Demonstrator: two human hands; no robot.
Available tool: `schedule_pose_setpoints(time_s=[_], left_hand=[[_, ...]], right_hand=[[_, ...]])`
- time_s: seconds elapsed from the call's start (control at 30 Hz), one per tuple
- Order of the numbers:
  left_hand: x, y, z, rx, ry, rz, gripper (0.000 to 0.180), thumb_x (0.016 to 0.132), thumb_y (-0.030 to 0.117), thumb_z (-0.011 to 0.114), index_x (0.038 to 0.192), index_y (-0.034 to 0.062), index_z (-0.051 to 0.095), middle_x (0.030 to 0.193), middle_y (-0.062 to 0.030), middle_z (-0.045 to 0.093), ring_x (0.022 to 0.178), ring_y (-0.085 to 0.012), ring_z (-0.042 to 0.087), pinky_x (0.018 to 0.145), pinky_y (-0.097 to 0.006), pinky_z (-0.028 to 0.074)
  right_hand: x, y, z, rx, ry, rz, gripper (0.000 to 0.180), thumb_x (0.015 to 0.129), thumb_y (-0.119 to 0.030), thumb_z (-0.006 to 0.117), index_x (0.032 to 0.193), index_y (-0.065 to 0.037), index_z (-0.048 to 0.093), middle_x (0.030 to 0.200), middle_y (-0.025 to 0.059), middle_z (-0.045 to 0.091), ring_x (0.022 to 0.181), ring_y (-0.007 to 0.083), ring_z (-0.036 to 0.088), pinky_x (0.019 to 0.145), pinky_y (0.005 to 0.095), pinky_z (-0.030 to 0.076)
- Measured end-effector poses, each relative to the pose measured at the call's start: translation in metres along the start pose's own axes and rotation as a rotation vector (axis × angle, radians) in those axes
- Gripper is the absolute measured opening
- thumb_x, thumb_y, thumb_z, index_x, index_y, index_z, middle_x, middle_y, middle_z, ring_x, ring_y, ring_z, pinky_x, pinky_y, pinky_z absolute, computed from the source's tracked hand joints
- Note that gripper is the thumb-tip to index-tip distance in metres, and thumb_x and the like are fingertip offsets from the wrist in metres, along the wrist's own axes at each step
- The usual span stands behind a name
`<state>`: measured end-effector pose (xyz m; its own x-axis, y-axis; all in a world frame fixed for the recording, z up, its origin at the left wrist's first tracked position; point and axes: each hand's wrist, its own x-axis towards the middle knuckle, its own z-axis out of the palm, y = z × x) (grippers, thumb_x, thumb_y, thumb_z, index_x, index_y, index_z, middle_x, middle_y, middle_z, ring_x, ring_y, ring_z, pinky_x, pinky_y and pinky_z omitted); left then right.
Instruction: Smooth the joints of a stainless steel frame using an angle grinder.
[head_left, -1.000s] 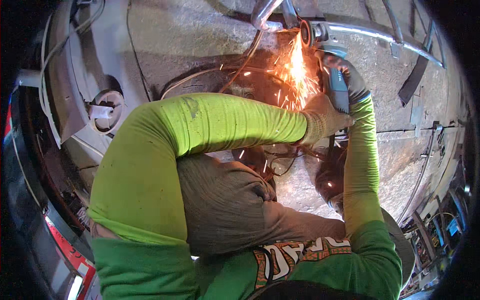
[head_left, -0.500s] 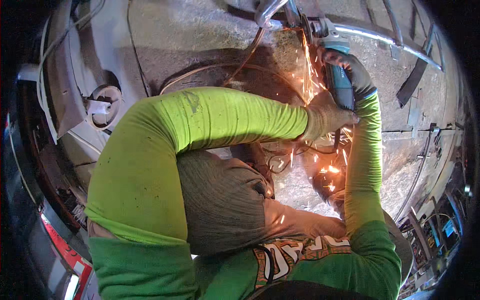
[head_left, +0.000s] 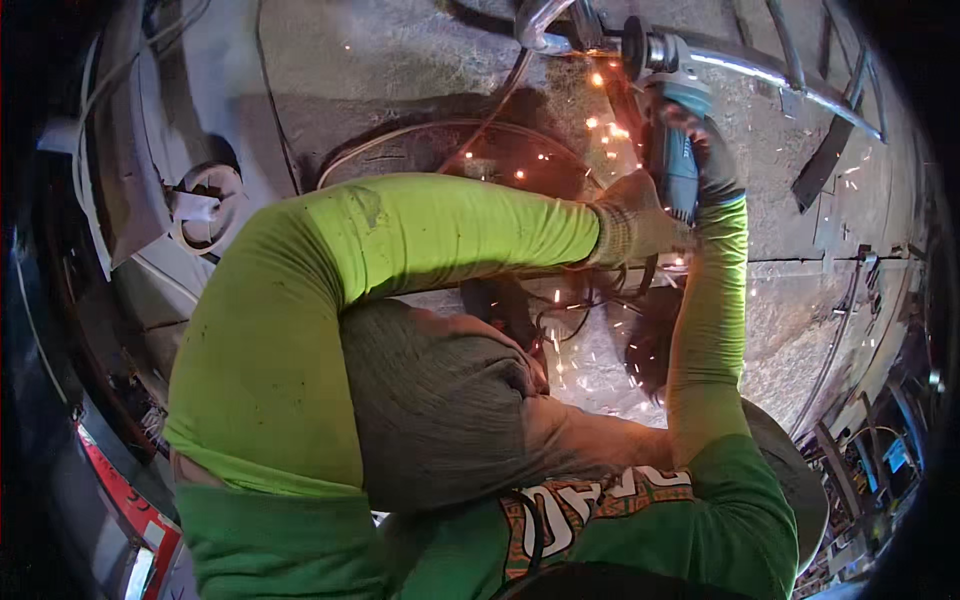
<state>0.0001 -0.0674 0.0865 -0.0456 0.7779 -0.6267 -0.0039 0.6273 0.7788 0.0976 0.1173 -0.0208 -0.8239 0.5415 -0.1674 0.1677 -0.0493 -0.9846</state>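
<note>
My right hand (head_left: 712,158), in a dark glove, wraps round the front of the body of an angle grinder (head_left: 680,170). At its rear end my left hand (head_left: 645,215), in a light knit glove, is closed on the grinder too. The grinder's disc (head_left: 634,48) stands upright, a little to the right of a bent shiny metal tube (head_left: 540,22); a small gap shows between them. Loose sparks (head_left: 605,130) glow below the tube and between my legs. Part of the left hand's grip is hidden by the hand itself.
Long metal bars (head_left: 790,80) run off to the right. A cable (head_left: 430,130) loops across the floor. At the left lies a round white ring-shaped piece (head_left: 208,208). Metal scraps (head_left: 860,460) are piled at the lower right.
The grinder, with both hands on it, has shifted slightly right, away from the tube. The dense stream of sparks has broken into scattered ones.
</note>
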Motion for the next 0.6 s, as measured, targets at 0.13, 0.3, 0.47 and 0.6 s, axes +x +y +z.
schedule_pose_setpoints(time_s=[0.13, 0.3, 0.47, 0.6], left_hand=[[-0.021, 0.026, -0.009, 0.122, 0.091, -0.167, 0.063, 0.066, 0.041, 0.086, 0.105, -0.0024, 0.062, 0.096, -0.0134, 0.067, 0.086, -0.0233, 0.065, 0.076, -0.038, 0.054], [-0.006, 0.006, -0.009, -0.063, 0.029, -0.249, 0.063, 0.064, 0.042, 0.087, 0.102, -0.0013, 0.063, 0.097, -0.0137, 0.066, 0.087, -0.0243, 0.064, 0.079, -0.036, 0.054], [-0.001, -0.02, -0.002, 0.004, 0.147, -0.039, 0.051, 0.061, 0.034, 0.09, 0.095, 0.0038, 0.067, 0.086, -0.0078, 0.07, 0.081, -0.0189, 0.066, 0.074, -0.034, 0.054], [0.004, -0.039, -0.004, 0.027, 0.125, -0.127, 0.048, 0.062, 0.033, 0.088, 0.093, 0.0015, 0.07, 0.088, -0.0095, 0.071, 0.077, -0.0193, 0.066, 0.072, -0.035, 0.054]], right_hand=[[0.007, -0.003, -0.008, -0.19, -0.123, -0.172, 0.019, 0.088, -0.004, 0.056, 0.104, -0.006, 0.067, 0.105, 0.0071, 0.069, 0.088, 0.0136, 0.065, 0.071, 0.0254, 0.048], [0.01, -0.049, 0.03, -0.189, -0.306, -0.256, 0.019, 0.091, -0.007, 0.055, 0.105, -0.001, 0.066, 0.112, 0.0106, 0.068, 0.089, 0.0181, 0.067, 0.083, 0.0321, 0.054], [-0.005, -0.031, 0.047, 0.767, -0.167, 0.544, 0.033, 0.091, -0.024, 0.058, 0.114, -0.001, 0.06, 0.1, 0.0181, 0.067, 0.081, 0.0294, 0.069, 0.073, 0.0399, 0.059], [-0.006, -0.014, 0.064, 0.806, -0.081, 0.485, 0.033, 0.091, -0.025, 0.058, 0.113, -0.001, 0.059, 0.098, 0.0179, 0.067, 0.083, 0.0311, 0.068, 0.074, 0.0428, 0.059]])
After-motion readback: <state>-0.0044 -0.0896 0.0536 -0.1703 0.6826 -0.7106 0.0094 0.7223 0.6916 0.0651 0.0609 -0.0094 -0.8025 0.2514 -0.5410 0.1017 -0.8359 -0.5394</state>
